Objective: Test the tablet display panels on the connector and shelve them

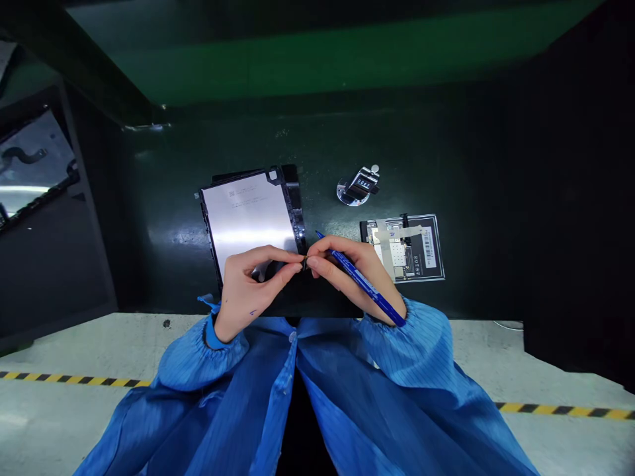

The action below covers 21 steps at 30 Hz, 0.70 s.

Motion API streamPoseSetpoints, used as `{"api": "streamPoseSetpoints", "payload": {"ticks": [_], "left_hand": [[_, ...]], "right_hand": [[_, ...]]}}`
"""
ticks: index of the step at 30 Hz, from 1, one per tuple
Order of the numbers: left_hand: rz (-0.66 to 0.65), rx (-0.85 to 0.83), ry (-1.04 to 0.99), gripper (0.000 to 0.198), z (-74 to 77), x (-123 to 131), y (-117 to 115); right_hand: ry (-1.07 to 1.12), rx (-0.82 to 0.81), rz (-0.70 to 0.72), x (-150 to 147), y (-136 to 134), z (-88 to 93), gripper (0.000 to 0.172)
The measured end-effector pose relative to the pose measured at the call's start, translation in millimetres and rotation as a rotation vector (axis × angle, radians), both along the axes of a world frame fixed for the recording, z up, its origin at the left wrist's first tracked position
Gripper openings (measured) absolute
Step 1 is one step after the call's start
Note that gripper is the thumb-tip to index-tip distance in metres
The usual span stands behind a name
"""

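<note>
A flat display panel with a shiny silver back and black frame lies on the dark green bench. My left hand and my right hand meet at the panel's near right corner, fingertips pinching a tiny part between them. A blue pen lies tucked in my right hand, tip pointing up and left. Both arms wear blue striped sleeves.
A metal tally counter sits behind my right hand. To the right lies a small black card with a circuit board and barcode label. A rack with another panel stands at left. Yellow-black floor tape runs below.
</note>
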<state>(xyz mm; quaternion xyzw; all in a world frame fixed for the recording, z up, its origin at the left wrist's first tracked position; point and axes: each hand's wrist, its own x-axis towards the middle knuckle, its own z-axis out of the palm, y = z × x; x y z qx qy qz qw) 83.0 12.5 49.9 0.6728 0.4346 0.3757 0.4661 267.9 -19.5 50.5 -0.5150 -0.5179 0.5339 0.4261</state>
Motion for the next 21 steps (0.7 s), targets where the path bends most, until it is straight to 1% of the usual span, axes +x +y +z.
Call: {"api": "streamPoseSetpoints", "payload": {"ticks": [6, 13, 21], "left_hand": [[0.044, 0.053, -0.011, 0.013, 2.1, 0.3, -0.5], [-0.002, 0.127, 0.006, 0.018, -1.0, 0.2, -0.6], [0.002, 0.167, -0.011, 0.019, -0.4, -0.5, -0.1]], "right_hand": [[0.026, -0.007, 0.013, 2.3, 1.4, 0.3, 0.026], [0.038, -0.025, 0.016, 3.1, 1.3, 0.8, 0.028], [0.047, -0.019, 0.016, 2.8, 2.0, 0.1, 0.026]]}}
